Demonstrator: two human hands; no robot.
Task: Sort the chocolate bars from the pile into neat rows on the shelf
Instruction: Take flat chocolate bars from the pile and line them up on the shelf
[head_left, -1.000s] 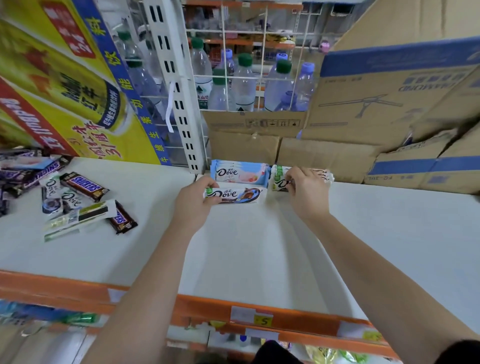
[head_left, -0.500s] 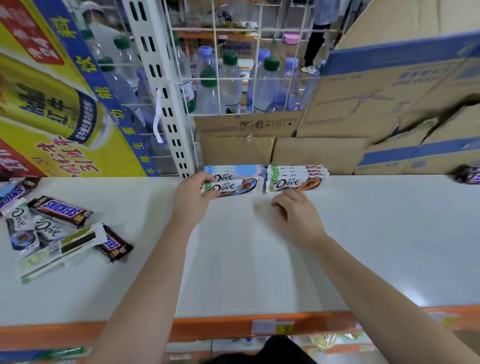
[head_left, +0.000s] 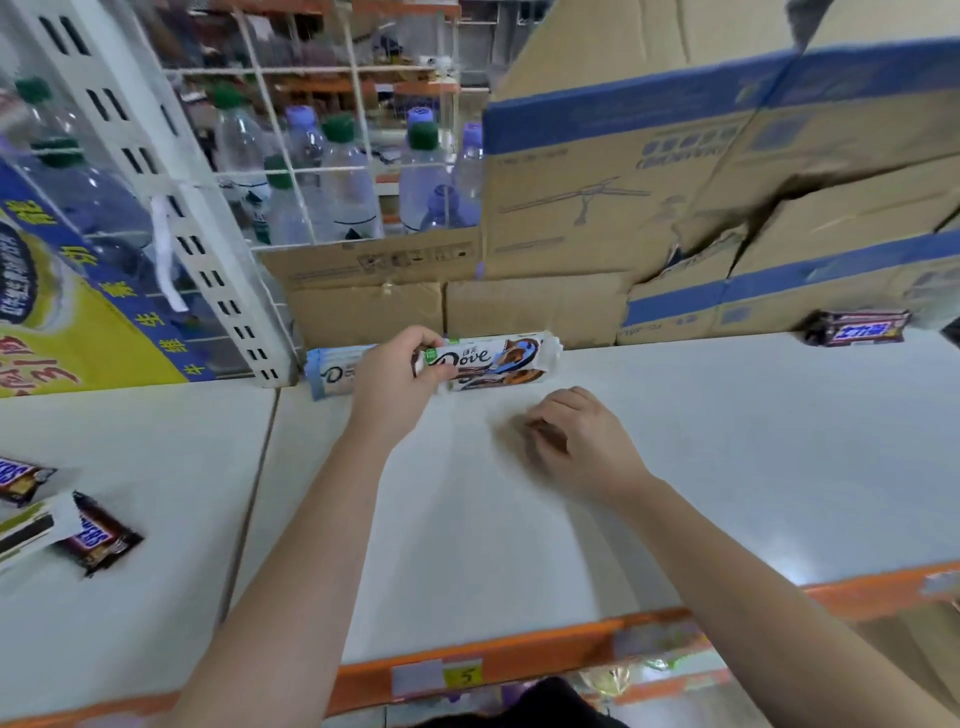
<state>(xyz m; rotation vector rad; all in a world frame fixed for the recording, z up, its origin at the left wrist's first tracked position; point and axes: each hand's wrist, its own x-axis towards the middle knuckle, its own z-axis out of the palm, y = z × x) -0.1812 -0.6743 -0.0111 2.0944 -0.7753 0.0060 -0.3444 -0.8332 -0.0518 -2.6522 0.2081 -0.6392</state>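
White shelf (head_left: 727, 441): left hand (head_left: 392, 382) grip pinches Dove bar (head_left: 493, 358); right hand (head_left: 576, 441) loosely curled, empty.

The left hand (head_left: 395, 379) has carried its Dove bar (head_left: 483, 358) to the right, away from the front of the pale-blue left stack (head_left: 330, 371) where it sat a moment ago. It now holds the bar by its left end against the right stack (head_left: 511, 380), covering most of it. The right hand (head_left: 576, 441) has drawn further back from the stacks across the shelf (head_left: 727, 441), fingers loosely curled and holding nothing. The person's head has turned right too. Most of the loose pile (head_left: 98, 540) has slid out of sight on the left, and a Snickers bar (head_left: 857, 327) at the far right has come into fuller view.
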